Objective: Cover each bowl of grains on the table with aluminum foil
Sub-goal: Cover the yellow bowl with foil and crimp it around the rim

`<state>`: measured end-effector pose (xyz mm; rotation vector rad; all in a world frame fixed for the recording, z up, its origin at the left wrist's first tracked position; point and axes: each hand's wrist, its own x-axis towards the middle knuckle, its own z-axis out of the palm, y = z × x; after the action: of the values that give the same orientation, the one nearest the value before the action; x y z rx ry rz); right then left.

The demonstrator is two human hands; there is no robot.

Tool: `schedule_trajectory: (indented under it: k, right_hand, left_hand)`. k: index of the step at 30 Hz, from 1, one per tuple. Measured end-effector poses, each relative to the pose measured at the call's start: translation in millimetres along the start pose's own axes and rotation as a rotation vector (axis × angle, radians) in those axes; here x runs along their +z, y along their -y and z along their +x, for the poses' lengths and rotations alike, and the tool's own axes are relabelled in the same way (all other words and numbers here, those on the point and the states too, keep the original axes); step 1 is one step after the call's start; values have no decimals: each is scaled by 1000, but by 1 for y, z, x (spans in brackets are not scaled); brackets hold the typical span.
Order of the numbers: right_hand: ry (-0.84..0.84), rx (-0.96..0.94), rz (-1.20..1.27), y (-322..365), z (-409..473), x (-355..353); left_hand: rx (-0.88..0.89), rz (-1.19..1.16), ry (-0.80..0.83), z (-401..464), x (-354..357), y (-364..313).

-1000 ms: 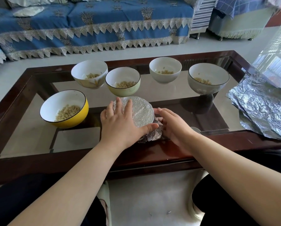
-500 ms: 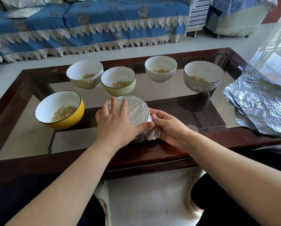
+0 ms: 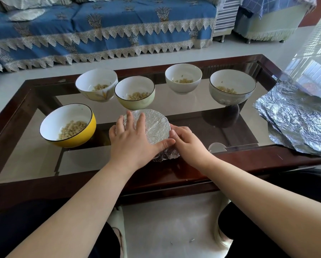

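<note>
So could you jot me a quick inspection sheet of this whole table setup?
Surface: glass table with dark wood frame.
Job's things: foil-covered bowl at the near edge; five open bowls of grains, among them a yellow bowl; foil sheets stacked on the right.
Clutter: nothing seen.
Hands: left hand lies flat on the foil top; right hand presses foil at the bowl's side.
Cables: nothing seen.
Surroundings: blue sofa, pale floor.

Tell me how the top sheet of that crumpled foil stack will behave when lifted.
The top sheet of the crumpled aluminium foil stack will probably feel very light and flop when lifted by one corner. Its many creases suggest it dents easily, perhaps tears. Stacked sheets overhang the glass-topped wooden table, so neighbours might drag along.
</note>
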<state>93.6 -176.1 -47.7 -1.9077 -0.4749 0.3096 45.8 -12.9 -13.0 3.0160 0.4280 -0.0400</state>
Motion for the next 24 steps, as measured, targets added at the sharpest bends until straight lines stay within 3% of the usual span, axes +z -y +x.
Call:
schedule_trajectory:
  k: [4, 10, 20, 24]
  right_hand:
    - [-45, 20, 33, -2, -2, 9]
    - [-145, 67, 325, -6, -2, 18]
    - [38, 258, 853, -2, 3, 6]
    - [100, 272, 937, -2, 9, 4]
  left_hand:
    - [-3, 0, 5, 0, -1, -1]
    - [-9, 3, 10, 1, -1, -1]
    - [-16, -1, -1, 2, -1, 1]
    - [-15, 1, 9, 1, -1, 0]
